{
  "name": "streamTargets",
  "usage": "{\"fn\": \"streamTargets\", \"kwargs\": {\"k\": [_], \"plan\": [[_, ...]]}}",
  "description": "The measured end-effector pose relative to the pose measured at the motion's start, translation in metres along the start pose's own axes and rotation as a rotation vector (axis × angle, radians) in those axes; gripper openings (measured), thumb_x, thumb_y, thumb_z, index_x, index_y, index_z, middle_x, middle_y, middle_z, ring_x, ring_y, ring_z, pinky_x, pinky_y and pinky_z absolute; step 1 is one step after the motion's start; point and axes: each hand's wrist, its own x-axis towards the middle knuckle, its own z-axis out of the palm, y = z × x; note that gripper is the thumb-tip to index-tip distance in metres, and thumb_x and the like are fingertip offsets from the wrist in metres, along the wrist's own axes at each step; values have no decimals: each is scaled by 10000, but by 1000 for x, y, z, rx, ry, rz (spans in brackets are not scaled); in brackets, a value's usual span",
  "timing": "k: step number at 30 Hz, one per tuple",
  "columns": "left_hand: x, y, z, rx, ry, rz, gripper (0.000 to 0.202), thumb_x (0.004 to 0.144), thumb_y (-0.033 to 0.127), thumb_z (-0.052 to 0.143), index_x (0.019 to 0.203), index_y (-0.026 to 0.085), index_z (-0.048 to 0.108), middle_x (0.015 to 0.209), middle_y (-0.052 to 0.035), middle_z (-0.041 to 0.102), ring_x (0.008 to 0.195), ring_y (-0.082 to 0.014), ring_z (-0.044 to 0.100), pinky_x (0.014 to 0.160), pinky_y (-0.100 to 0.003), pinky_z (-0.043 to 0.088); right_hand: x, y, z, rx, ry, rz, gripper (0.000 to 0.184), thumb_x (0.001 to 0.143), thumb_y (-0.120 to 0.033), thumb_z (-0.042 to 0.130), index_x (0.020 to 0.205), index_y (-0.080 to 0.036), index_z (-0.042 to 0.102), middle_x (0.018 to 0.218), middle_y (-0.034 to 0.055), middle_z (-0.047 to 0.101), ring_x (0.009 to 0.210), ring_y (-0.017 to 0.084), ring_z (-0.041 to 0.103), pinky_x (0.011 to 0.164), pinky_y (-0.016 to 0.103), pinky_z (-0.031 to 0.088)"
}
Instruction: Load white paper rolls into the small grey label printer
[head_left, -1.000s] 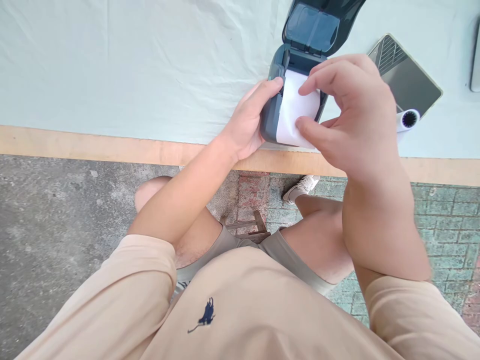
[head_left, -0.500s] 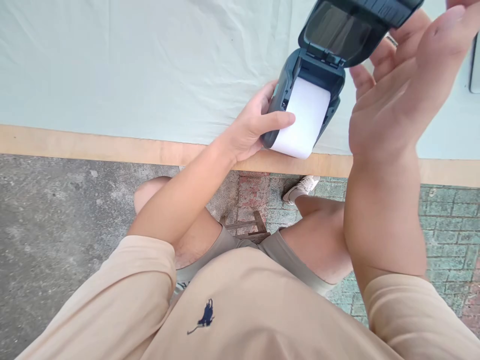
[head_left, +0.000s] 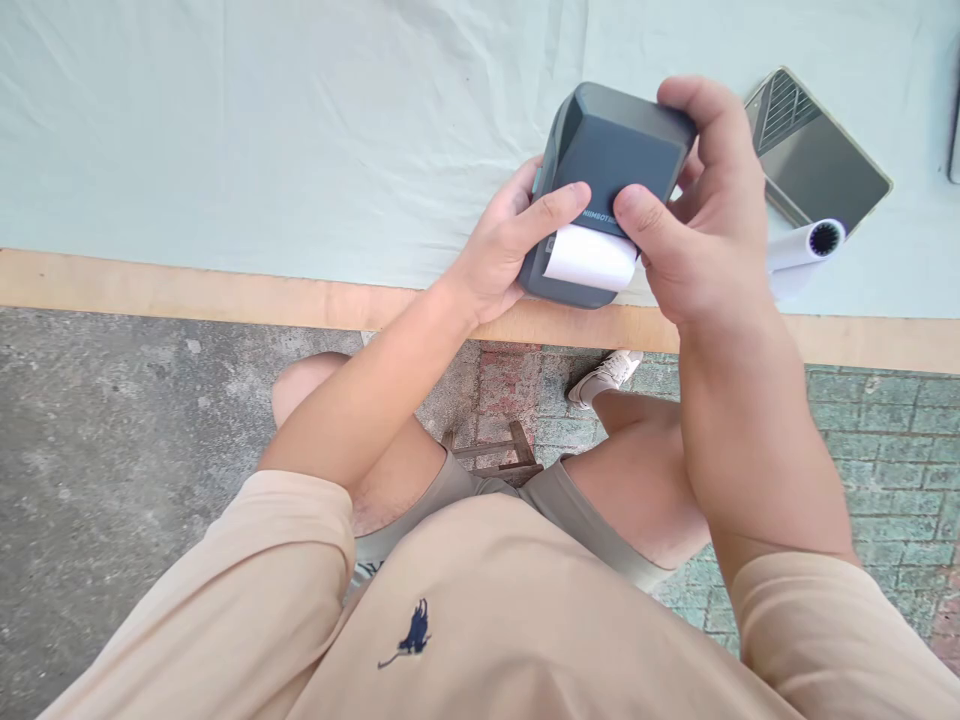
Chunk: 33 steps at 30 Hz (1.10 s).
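A dark label printer (head_left: 619,160) is held between both hands near the table's front edge, its lid down. White paper (head_left: 592,258) sticks out of its front, below the lettering on the lid. My left hand (head_left: 517,235) grips the printer's left side, the thumb lying on the lid. My right hand (head_left: 709,200) is wrapped round the right side, with its thumb on the lid's front edge and the index finger at the far right corner. The other fingers of both hands are partly hidden behind the printer.
To the right lie a flat, shiny dark rectangular object (head_left: 825,160) and a white paper roll (head_left: 806,250) with a dark core. A pale cloth (head_left: 300,130) covers the table, whose wooden edge (head_left: 187,292) shows in front. A wooden stool (head_left: 499,455) shows between my legs.
The printer's lid has swung from open to shut over the paper, pressed by my right hand, which moved down and left. The dark rectangular object and paper roll have come into view.
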Motion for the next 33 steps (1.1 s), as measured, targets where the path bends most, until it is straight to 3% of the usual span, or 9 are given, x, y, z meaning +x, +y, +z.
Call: {"fn": "streamTargets", "kwargs": {"k": [2,5,10,16,18,21,23,28,33], "plan": [[0,0,-1,-12,-5,-3,133,761,264,520,877,200,502,731,15,545,695,-103,572,592,-208,453,0,-3,0,33,13,-1,560,683,-389,580,1170,-254,339,1209,1,386,1053,69,429,781,162,469],[1,-3,-8,-54,-1,-75,251,761,421,485,795,176,524,681,-5,552,817,-157,600,632,-227,484,1,-5,-1,12,15,30,513,716,-337,548,1180,-264,344,1199,-17,398,1041,61,436,804,171,469],[7,-13,-24,-42,181,-166,330,712,466,537,628,153,479,690,-1,554,1042,-189,545,800,-252,501,1,-7,-13,57,-70,74,480,776,-286,427,1232,-354,293,1204,-52,400,1048,59,465,880,221,472],[10,-14,-21,-77,170,-149,313,712,435,555,631,146,468,683,9,529,1048,-191,541,790,-236,502,-6,-25,-28,-404,-178,35,710,613,-236,621,1217,-415,291,1296,-81,296,1170,140,383,837,272,487],[9,-13,-21,-88,150,-164,304,706,430,558,640,147,472,674,9,518,1039,-195,543,763,-225,500,-7,-30,-25,-471,-22,-1,634,595,-273,645,1161,-369,376,1201,-56,402,1081,142,446,732,255,480],[8,-9,-21,-94,155,-197,355,691,497,534,634,152,470,659,2,504,1049,-205,532,740,-207,487,-7,-34,-18,-431,437,-142,201,736,-356,505,895,-234,516,885,-16,502,789,68,507,610,225,418],[6,-6,-18,-69,164,-218,393,682,542,515,633,154,473,642,-2,496,1021,-198,542,733,-201,474,-6,-37,-16,-441,522,-198,243,812,-378,374,779,-189,523,791,12,484,696,48,479,615,239,406],[2,0,-3,-29,-13,-111,126,776,308,453,814,198,502,678,22,497,665,-82,541,595,-194,428,-8,-39,-18,-632,99,-109,168,763,-273,458,852,-210,585,830,-18,570,725,74,487,627,263,404],[0,-1,5,75,-49,-61,183,785,155,449,950,190,519,776,40,510,678,-29,533,615,-150,387,-6,-29,-19,-868,-82,33,322,687,-285,535,1008,-318,536,846,-23,577,768,132,476,813,416,402]]}}
